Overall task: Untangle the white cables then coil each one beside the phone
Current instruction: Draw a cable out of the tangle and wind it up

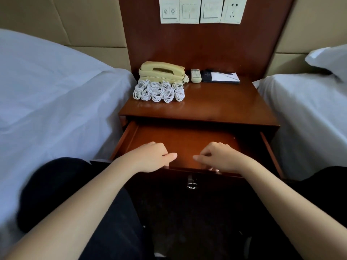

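Several white cables lie in small coils, packed in two rows on the nightstand top, right in front of a cream phone. The drawer below is pulled out and its floor looks bare. My left hand grips the drawer's front edge, thumb on top and fingers curled over it. My right hand holds the same edge to the right, and its fingertips show under the front panel. Neither hand holds a cable.
A remote and a dark notepad with a pen lie right of the phone. White beds flank the nightstand at left and right. Wall switches and a socket sit above. My dark-trousered knees are below.
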